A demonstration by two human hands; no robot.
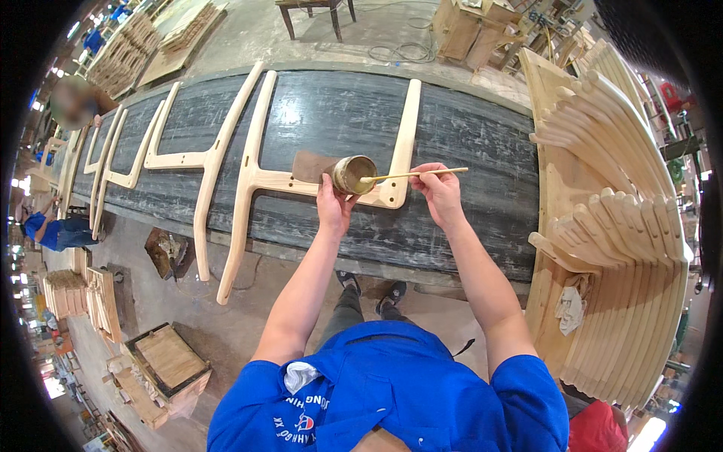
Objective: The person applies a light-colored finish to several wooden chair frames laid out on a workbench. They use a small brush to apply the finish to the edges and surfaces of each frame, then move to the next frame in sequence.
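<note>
My left hand (333, 207) is closed around a small round can (355, 165), tilted so that its murky yellowish inside shows. My right hand (439, 194) pinches a thin wooden stick (407, 175), whose pale, thicker tip is at the can's mouth. Both hands are above a pale wooden chair frame (407, 135), made of two long legs joined by a crossbar with holes in it. A flat brown piece (310, 166) lies by the crossbar, partly behind the can; what it is I cannot tell.
The frame lies on a long dark worktable (474, 151). Further left lie several similar frames (211, 162). On the right, many curved wooden parts (625, 226) stand stacked, with a white rag (571, 309) beside them. A co-worker in blue (56, 230) is at the far left.
</note>
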